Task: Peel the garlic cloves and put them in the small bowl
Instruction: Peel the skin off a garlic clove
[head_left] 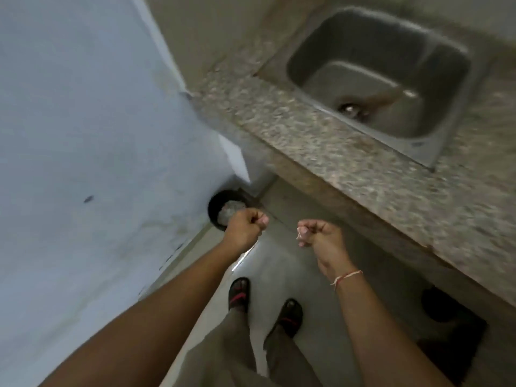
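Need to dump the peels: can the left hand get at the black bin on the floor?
Probably yes: the left hand is right over the bin, nothing between them.

Both hands curled over floor, left hand (245,226), right hand (321,236) pinching pale peel (301,233), sink (363,51) above

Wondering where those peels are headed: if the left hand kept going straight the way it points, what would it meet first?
Probably the black bin on the floor by the wall; the left hand is held above its rim, though depth is unclear.
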